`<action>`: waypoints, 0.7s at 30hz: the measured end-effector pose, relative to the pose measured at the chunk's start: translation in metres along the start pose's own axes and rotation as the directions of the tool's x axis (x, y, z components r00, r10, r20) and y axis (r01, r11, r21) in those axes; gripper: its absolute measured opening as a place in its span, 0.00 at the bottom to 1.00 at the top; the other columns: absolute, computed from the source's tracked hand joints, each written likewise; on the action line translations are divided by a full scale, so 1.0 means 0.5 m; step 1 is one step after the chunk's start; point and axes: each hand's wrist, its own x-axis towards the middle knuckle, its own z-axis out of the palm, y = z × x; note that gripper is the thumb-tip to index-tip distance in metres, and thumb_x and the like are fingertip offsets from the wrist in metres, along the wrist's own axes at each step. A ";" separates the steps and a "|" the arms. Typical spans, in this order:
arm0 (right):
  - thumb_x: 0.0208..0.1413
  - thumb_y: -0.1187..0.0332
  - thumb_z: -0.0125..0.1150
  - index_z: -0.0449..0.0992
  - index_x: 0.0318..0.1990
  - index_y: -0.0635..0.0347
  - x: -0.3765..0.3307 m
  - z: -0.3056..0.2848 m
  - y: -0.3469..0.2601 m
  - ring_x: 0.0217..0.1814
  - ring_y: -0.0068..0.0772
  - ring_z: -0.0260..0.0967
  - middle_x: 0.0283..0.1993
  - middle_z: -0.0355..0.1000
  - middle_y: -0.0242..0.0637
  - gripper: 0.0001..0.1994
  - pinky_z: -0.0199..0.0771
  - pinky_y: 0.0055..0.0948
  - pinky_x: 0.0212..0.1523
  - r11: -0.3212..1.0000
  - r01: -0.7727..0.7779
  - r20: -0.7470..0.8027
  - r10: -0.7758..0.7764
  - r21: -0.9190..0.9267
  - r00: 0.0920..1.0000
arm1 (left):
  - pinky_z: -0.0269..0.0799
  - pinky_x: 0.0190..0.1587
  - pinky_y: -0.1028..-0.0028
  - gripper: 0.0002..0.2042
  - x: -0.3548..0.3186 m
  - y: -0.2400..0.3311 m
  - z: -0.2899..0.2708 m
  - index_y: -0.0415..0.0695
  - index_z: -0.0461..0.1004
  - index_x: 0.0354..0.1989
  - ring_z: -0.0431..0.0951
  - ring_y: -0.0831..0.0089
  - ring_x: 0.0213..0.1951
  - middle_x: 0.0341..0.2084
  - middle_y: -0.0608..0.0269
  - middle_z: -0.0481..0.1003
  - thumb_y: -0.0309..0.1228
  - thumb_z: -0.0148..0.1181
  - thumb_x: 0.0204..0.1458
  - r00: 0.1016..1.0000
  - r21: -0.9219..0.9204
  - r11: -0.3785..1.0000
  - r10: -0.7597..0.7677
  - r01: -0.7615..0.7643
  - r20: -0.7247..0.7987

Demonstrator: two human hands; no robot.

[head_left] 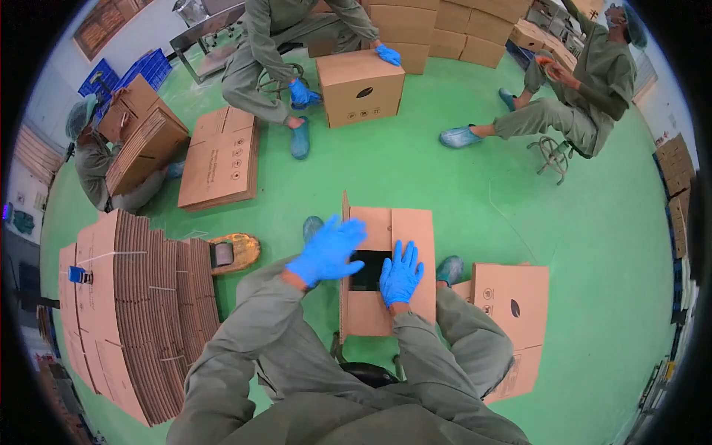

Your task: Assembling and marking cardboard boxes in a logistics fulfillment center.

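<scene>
A brown cardboard box (412, 230) stands between my legs with its top flaps partly folded in. Its left flap stands up, and a dark gap shows in the middle of the top. My gloved right hand (401, 274) lies flat on the right flap, fingers spread. Over the left side of the box hovers my gloved left hand (326, 251), its fingers stretched out and slightly blurred, with nothing in it. Whether it touches the upright flap I cannot tell.
To my left stands a big stack of flattened cartons (93, 297) with a small blue device (79, 275) on it. An orange-yellow oval board (243, 254) lies beside it. More flattened cartons (512, 304) lie at right. Ahead, co-workers sit near another box (360, 93) and folded cartons (222, 159).
</scene>
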 end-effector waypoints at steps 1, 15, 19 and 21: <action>0.63 0.55 0.42 0.54 0.69 0.48 0.005 0.002 -0.011 0.75 0.47 0.41 0.74 0.43 0.47 0.28 0.38 0.55 0.69 1.000 0.004 -0.016 -0.004 -0.010 1.000 | 0.50 0.65 0.49 0.33 -0.037 -0.025 0.000 0.38 0.63 0.60 0.58 0.51 0.64 0.62 0.47 0.60 0.46 0.57 0.48 0.968 -0.030 0.999 -0.019 0.012 -0.251; 0.55 0.58 0.58 0.47 0.70 0.58 -0.123 -0.111 0.131 0.73 0.59 0.44 0.72 0.45 0.53 0.39 0.51 0.50 0.67 0.905 0.018 0.294 -0.157 0.425 0.943 | 0.41 0.69 0.54 0.32 0.194 0.062 0.181 0.38 0.56 0.66 0.46 0.60 0.71 0.68 0.52 0.50 0.46 0.45 0.57 0.909 -0.050 0.998 -0.041 0.022 -0.414; 0.43 0.53 0.67 0.48 0.71 0.39 -0.237 -0.150 -0.001 0.70 0.74 0.41 0.73 0.41 0.56 0.46 0.48 0.71 0.60 0.938 0.345 0.637 -0.253 -0.023 0.728 | 0.41 0.69 0.53 0.32 0.226 0.044 0.193 0.38 0.54 0.66 0.46 0.61 0.71 0.69 0.52 0.49 0.46 0.45 0.58 0.923 -0.035 0.998 -0.052 0.042 -0.380; 0.46 0.54 0.64 0.47 0.71 0.32 -0.259 -0.056 0.006 0.70 0.76 0.39 0.74 0.37 0.54 0.44 0.45 0.77 0.56 0.858 0.454 0.485 -0.299 -0.240 0.822 | 0.40 0.69 0.53 0.32 0.240 0.031 0.179 0.38 0.54 0.67 0.46 0.60 0.71 0.69 0.52 0.49 0.46 0.45 0.58 0.925 -0.038 0.999 -0.026 0.013 -0.378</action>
